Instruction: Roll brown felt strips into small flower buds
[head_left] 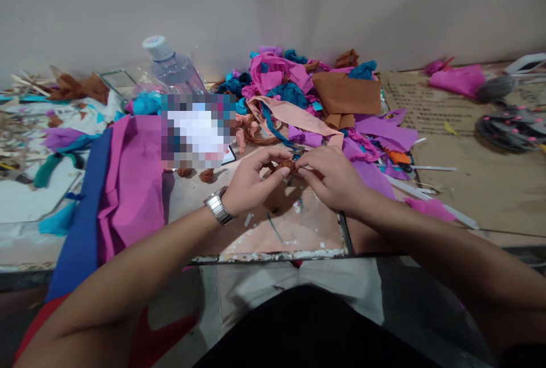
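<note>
A small crumpled brown paper ball (289, 164) sits between my fingertips above the table. My left hand (256, 181), a metal watch on its wrist, pinches it between thumb and forefinger. From the other side, the fingers of my right hand (330, 176) are closed at its edge. Whether they grip the ball itself or a loose bit of it is hard to make out. Two more brown paper lumps, one of them a rounded wad (207, 175), lie left of my hands.
Behind my hands is a heap of coloured crepe paper (294, 92). A clear bottle (179, 72) with a white cap stands behind a blurred-out phone-like area. Pink sheets (139, 180) lie left, cardboard (469, 186) right. White sticks (430, 169) lie near my right forearm.
</note>
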The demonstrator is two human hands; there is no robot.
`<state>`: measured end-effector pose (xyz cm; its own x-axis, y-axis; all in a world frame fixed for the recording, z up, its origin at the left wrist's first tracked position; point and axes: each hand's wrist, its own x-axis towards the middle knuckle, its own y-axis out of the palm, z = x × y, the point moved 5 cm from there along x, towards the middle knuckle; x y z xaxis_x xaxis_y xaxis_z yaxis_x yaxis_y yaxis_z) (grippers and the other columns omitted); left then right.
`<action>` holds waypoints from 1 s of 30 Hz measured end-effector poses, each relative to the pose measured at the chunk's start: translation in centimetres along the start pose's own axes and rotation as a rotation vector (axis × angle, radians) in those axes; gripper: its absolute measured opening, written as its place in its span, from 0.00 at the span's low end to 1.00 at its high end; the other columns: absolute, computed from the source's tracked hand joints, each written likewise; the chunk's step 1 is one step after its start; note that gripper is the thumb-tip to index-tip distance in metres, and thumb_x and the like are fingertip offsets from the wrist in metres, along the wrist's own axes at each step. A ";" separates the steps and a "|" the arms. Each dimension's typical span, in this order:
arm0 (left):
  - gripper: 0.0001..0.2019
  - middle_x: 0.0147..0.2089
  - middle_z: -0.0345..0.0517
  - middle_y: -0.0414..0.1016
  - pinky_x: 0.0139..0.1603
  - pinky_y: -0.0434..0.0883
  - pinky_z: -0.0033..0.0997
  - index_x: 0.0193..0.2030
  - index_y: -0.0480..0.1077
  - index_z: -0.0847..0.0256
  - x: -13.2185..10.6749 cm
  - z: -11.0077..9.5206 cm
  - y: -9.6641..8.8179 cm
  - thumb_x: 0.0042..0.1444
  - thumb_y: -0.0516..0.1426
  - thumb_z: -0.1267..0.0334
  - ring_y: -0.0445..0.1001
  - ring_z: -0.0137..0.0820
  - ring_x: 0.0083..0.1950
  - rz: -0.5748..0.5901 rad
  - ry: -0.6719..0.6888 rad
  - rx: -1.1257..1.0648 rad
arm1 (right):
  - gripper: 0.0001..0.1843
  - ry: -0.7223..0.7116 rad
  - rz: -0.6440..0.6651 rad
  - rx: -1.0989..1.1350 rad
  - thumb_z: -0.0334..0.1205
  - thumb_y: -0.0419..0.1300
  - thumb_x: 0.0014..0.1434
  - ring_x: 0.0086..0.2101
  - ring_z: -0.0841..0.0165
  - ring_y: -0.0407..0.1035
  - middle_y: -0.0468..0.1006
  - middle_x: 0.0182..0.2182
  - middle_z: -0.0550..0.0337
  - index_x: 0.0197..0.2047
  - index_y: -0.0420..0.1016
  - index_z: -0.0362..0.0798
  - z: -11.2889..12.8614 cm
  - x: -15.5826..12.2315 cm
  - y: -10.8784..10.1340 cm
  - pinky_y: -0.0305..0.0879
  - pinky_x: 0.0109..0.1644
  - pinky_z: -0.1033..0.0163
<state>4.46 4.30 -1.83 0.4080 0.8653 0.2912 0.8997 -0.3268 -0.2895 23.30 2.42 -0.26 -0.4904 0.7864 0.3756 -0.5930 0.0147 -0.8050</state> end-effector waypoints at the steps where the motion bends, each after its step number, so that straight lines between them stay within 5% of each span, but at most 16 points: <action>1: 0.15 0.56 0.53 0.81 0.58 0.76 0.38 0.56 0.75 0.60 0.0 0.1 0.0 0.65 0.64 0.57 0.80 0.37 0.54 -0.003 -0.017 -0.034 | 0.09 0.001 0.001 0.005 0.39 0.57 0.72 0.46 0.58 0.74 0.84 0.43 0.54 0.45 0.79 0.49 0.0 0.0 0.0 0.60 0.53 0.51; 23: 0.17 0.44 0.49 0.83 0.44 0.78 0.30 0.49 0.77 0.63 0.3 -0.2 0.4 0.60 0.68 0.53 0.81 0.30 0.40 0.043 -0.191 -0.291 | 0.12 -0.072 -0.159 -0.017 0.48 0.60 0.71 0.41 0.60 0.75 0.84 0.36 0.58 0.39 0.78 0.50 0.5 -0.1 -1.1 0.59 0.52 0.50; 30: 0.18 0.39 0.47 0.82 0.39 0.76 0.31 0.48 0.77 0.62 0.3 -0.5 0.6 0.61 0.67 0.49 0.79 0.29 0.35 0.087 -0.194 -0.307 | 0.11 -0.082 -0.167 -0.024 0.48 0.62 0.70 0.45 0.57 0.74 0.83 0.42 0.55 0.49 0.77 0.52 0.6 -0.2 -1.0 0.60 0.53 0.49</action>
<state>5.18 4.21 -1.42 0.4742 0.8757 0.0910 0.8797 -0.4754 -0.0102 23.63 1.93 0.76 -0.4373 0.7186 0.5407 -0.6557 0.1567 -0.7386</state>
